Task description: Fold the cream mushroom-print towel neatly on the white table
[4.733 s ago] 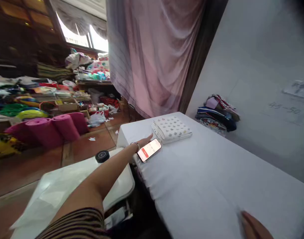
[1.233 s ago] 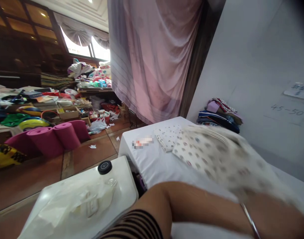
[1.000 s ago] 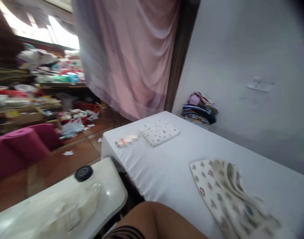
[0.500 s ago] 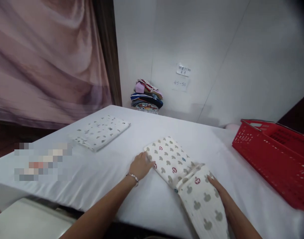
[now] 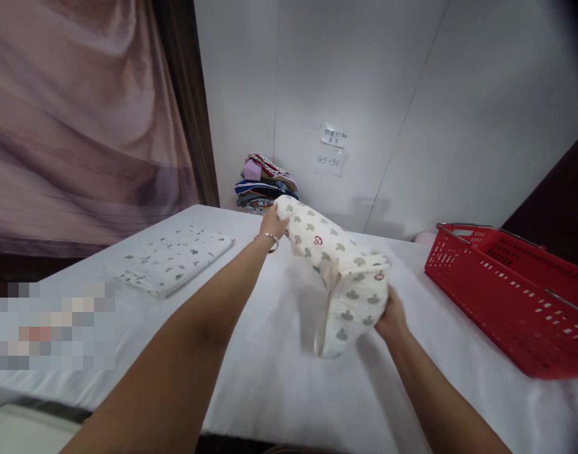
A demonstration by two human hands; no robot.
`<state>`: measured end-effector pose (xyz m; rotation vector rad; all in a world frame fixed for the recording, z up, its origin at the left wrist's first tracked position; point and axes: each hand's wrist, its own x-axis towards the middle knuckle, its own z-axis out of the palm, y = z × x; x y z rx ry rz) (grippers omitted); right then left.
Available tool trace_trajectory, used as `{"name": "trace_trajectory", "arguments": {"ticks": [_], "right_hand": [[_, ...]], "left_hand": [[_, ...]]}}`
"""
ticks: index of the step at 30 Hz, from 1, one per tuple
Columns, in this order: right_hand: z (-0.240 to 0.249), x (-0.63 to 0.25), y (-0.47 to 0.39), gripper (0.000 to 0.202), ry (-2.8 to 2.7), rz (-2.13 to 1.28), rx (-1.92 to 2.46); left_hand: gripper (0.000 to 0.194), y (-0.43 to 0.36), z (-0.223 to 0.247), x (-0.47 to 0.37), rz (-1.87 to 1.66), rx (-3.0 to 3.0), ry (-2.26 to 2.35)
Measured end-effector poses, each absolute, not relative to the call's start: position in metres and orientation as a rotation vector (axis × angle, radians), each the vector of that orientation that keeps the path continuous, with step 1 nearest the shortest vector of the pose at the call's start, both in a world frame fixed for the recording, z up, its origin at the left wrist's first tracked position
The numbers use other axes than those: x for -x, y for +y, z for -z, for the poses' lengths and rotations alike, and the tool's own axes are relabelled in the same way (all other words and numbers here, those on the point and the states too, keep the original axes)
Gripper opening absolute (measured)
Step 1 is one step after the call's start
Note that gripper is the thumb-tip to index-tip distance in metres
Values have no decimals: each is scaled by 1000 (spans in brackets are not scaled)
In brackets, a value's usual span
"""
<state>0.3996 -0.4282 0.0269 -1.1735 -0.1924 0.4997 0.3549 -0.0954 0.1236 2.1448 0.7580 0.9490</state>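
Note:
A white cloth [image 5: 326, 249] printed with grey and red mushroom shapes hangs folded between my two hands, lifted off the white-covered table [image 5: 279, 391]. My left hand [image 5: 273, 222], with a bracelet at its wrist, is closed on the cloth's far left corner. At the right side, my right hand [image 5: 393, 315] grips the cloth's edge, its fingertips partly hidden behind the fabric. The nearer part of the cloth droops and a fold stands open toward me. To the left lies a folded white cloth [image 5: 175, 258] with small dark prints, flat on the table.
A red plastic basket [image 5: 497, 302] with a metal handle stands at the right. Against the back wall is a stack of folded fabrics [image 5: 265, 180]. Paper signs [image 5: 329, 161] hang on the wall, and a pink curtain [image 5: 80, 107] drapes at left.
Both hands have raised the mushroom-print cloth from the table. My left hand has moved up and away from me with its corner; the near end has swung up off the table.

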Motion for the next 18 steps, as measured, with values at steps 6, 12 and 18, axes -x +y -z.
{"name": "trace_trajectory", "arguments": {"ticks": [6,12,18], "right_hand": [[26,-398,-449,56,-104,-387,1518],[19,-399,-442,47,-228,-436,1585],[5,-393,-410,54,-207,-616,1461]], "left_hand": [[42,-117,-75,-322,-640,-2363,725],[56,-193,0,-291,-142,-2266,700],[37,-252,-30,-297,-262,-2380,600]]}}
